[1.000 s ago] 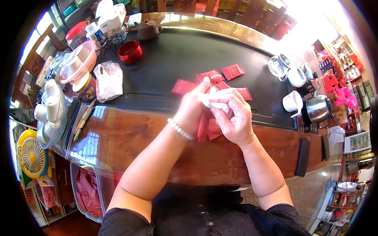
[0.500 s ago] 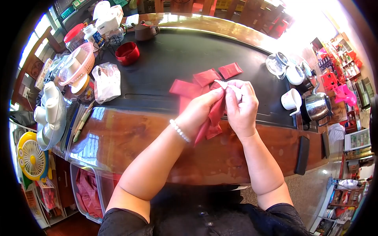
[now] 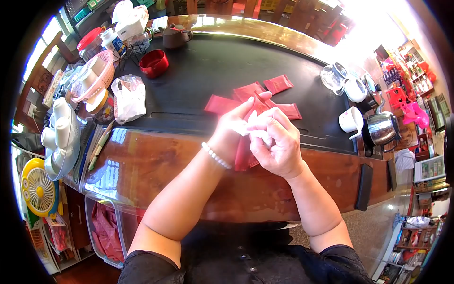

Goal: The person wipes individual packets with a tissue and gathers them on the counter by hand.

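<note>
My left hand (image 3: 229, 131), with a beaded bracelet at the wrist, holds a red packet (image 3: 243, 154) that hangs down below its fingers. Closed round a crumpled white tissue (image 3: 241, 127), my right hand (image 3: 279, 144) presses close against the left one. Several flat red packets (image 3: 279, 84) lie on the black tray (image 3: 203, 61) just beyond the hands, some overlapping. My fingers hide part of the held packet and of the tissue.
At the left are a red bowl (image 3: 154, 63), a plastic bag (image 3: 129, 99), a pink basket (image 3: 108, 75) with cups and a dark teapot (image 3: 175, 37). A steel kettle (image 3: 380, 130), a white cup (image 3: 350, 119) and a glass pot (image 3: 334, 77) stand right.
My right hand has moved slightly left and down with the tissue, over my left palm. The held red packet now hangs straighter, and the left hand has turned a little.
</note>
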`<state>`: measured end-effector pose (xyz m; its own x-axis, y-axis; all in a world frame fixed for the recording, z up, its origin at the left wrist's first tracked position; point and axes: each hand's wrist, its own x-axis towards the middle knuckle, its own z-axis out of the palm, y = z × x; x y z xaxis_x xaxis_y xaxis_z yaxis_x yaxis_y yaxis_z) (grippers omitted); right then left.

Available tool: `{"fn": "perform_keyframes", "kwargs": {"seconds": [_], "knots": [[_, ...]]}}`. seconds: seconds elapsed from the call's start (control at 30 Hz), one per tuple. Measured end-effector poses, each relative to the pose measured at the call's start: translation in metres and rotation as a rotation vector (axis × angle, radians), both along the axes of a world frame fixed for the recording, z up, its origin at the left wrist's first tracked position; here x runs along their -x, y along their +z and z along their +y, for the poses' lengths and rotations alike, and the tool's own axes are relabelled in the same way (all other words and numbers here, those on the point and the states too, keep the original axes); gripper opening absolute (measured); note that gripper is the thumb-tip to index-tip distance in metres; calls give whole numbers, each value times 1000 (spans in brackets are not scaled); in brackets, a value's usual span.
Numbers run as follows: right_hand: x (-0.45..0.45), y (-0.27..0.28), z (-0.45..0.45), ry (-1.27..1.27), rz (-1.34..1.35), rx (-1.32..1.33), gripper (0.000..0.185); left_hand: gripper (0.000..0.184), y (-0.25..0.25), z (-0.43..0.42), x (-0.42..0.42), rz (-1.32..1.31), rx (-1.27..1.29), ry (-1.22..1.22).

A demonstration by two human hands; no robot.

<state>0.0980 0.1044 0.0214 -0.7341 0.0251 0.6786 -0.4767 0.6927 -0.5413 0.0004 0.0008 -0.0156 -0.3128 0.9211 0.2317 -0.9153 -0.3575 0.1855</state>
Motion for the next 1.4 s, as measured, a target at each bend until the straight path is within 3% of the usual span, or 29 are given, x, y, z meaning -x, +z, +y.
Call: {"fn": "perform_keyframes", "kwargs": {"seconds": [0.2, 0.47, 0.87, 0.93, 1.07, 1.23, 1.4], "knots": [[9, -6, 15, -178, 150, -23, 16, 34, 30, -4, -12, 40, 357, 14], [12, -16, 26, -359, 48, 185, 6, 26, 31, -1, -18, 424, 483, 186], [10, -15, 14, -252, -24, 92, 6, 17, 32, -2, -10, -9, 557, 255], [6, -13, 9, -174, -79, 156, 10, 17, 21, -5, -3, 22, 531, 250], [5, -7, 4, 40, 5, 10, 21, 26, 12, -3, 3, 44, 482, 279], [6, -6, 1, 101, -12, 24, 28, 34, 3, -4, 12, 2, 278, 154], [5, -5, 3, 38, -12, 11, 20, 32, 28, -3, 0, -8, 388, 318]]}}
